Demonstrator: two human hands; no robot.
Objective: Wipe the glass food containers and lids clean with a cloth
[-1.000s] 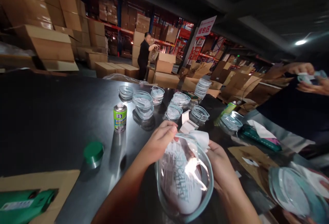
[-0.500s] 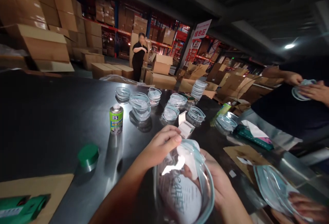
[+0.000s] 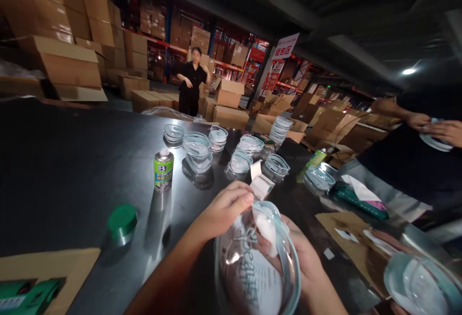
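A clear plastic cosmetic bag [image 3: 249,276] with pale teal edging and teal "beauty" lettering is tilted toward me, a white printed sheet showing through it. My left hand [image 3: 229,209] pinches its upper left rim. On the other side my right hand [image 3: 301,252] presses a wad of white tissue [image 3: 266,230] against the bag; its fingers show through the clear plastic, and I cannot tell whether they are inside or behind it. Just beyond stands a small opened white carton [image 3: 262,185]. To the left are a green spray can [image 3: 163,173] and a round green-topped container [image 3: 122,221].
Similar clear bags [image 3: 197,145] lie in stacks along the far side of the dark table [image 3: 72,170]. Cardboard [image 3: 348,228] and a green tissue pack [image 3: 361,199] lie at right. Co-workers' hands [image 3: 440,129] handle bags there. Another person [image 3: 191,81] stands among boxes.
My right hand has moved the tissue from above the bag's rim to lower down, where it shows through the plastic. My left hand keeps its hold. The person behind has turned.
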